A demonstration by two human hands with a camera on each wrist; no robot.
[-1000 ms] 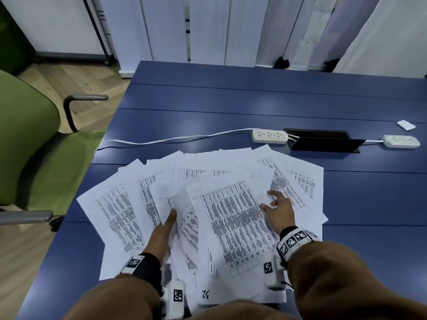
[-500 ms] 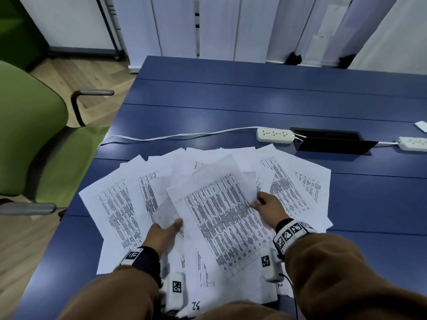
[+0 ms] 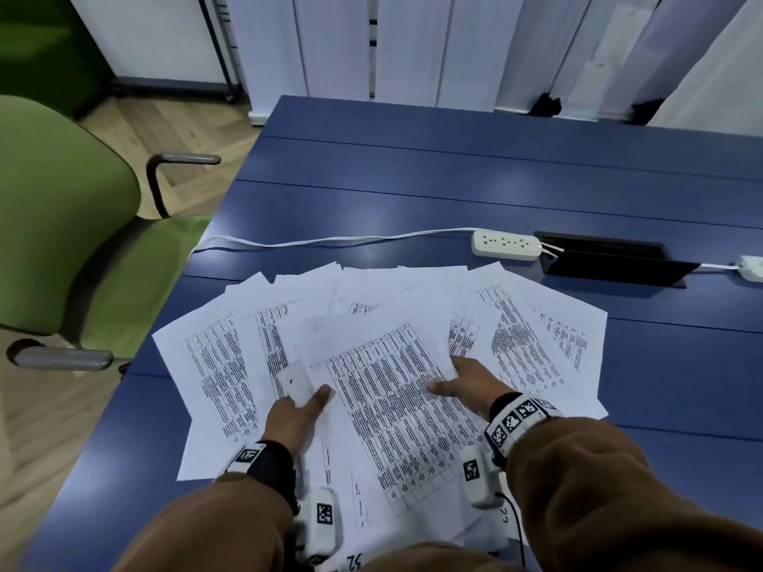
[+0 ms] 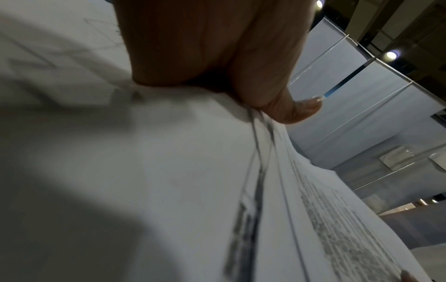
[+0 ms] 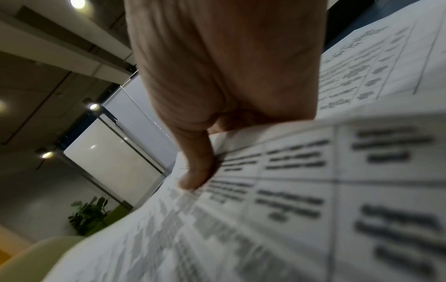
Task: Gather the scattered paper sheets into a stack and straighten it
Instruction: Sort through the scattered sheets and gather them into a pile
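Several printed paper sheets [image 3: 214,365] lie fanned out on the near half of the blue table [image 3: 454,179]. A top sheet with a dense table [image 3: 392,406] lies slanted between my hands. My left hand [image 3: 297,410] holds its left edge, thumb on top and fingers hidden under the paper. In the left wrist view the thumb [image 4: 289,106] pinches a bundle of sheets [image 4: 277,171]. My right hand [image 3: 466,381] grips the right edge of that sheet. Its thumb [image 5: 198,167] presses on the printed sheet [image 5: 289,190] and the fingers go beneath it.
A white power strip [image 3: 505,244] with its cable [image 3: 330,240] lies just beyond the papers, beside a black cable hatch [image 3: 611,262]. A second strip [image 3: 751,268] is at the right edge. A green armchair [image 3: 62,241] stands left of the table.
The top sheets have slid left and turned over the fan. My right hand went from flat on the paper to gripping its edge; my left hand now pinches the left edge.
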